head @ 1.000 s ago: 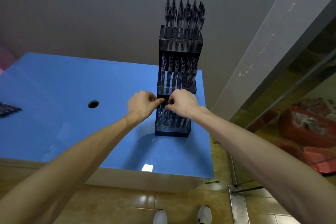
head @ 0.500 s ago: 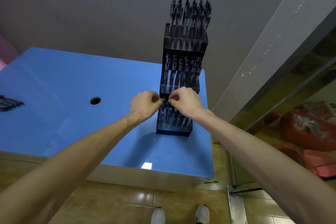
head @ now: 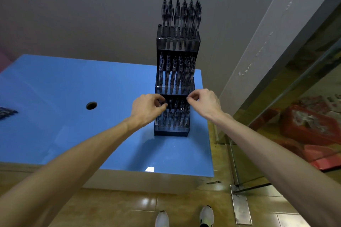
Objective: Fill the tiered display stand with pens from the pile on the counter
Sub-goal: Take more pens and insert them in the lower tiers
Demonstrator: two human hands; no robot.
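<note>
Head view: pen-packed dark display stand [head: 178, 42]

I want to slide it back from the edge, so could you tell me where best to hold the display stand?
Probably grip the display stand low, at its solid base, one hand from each side; it is tall, narrow and pen-loaded, so likely top-heavy.

I see both forearms bare with no sleeves, watch or rings on the left hand [head: 147, 107] or right hand [head: 204, 103], and white shoes [head: 206, 216] with dark trim on my feet below.
</note>
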